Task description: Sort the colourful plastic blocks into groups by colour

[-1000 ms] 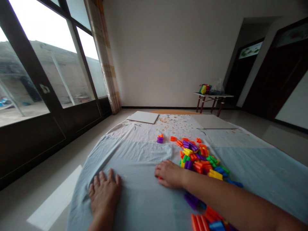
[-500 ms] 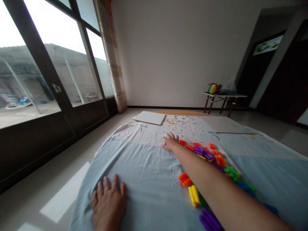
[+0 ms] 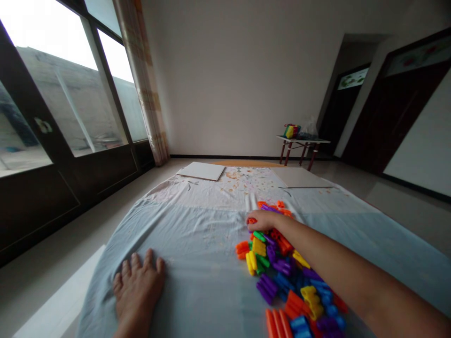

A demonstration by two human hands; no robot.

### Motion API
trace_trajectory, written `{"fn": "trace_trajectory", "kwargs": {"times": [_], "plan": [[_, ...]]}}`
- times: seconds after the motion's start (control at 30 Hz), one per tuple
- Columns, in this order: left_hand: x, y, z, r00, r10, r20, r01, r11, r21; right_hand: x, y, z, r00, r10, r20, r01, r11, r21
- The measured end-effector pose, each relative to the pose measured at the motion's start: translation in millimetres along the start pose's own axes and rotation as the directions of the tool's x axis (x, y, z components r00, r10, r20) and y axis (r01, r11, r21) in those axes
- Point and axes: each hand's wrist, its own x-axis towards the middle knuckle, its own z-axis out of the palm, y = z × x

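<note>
On the left of the cloth, my left hand lies flat with its fingers spread and nothing in it. My right hand is curled at the far end of the pile of coloured plastic pieces, its fingers closed around an orange piece. Beneath and beside that hand are a green piece and a purple piece. Nearer to me lie yellow pieces, blue pieces and orange pieces. My right forearm hides part of the pile.
A pale cloth covers the table. Two flat boards lie at its far side, a white one on the left and a greyish one on the right. A small table with bags stands beyond, by the wall.
My right hand has drawn back toward me from the far cloth and closed around an orange piece. More of the pile shows. My left hand stays flat. The view has turned right.
</note>
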Motion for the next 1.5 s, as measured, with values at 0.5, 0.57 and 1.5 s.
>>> {"fn": "trace_trajectory", "kwargs": {"times": [0.5,0.57,1.5], "plan": [[-38.8,43.2,-19.4,0.976,0.215,0.035,-0.216,0.976,0.015,-100.5,-102.2,59.2,0.847,-0.426,-0.318,0.407,0.904,-0.129],[-66.3,63.6,-17.9,0.945,0.325,0.029,-0.326,0.945,0.01,-98.2,-100.0,68.3,0.857,-0.42,-0.3,0.387,0.907,-0.164],[-157.8,134.0,-11.0,0.871,0.492,0.013,-0.492,0.87,0.013,-203.5,-20.0,77.3,0.806,-0.422,-0.415,0.35,0.905,-0.242]]}}
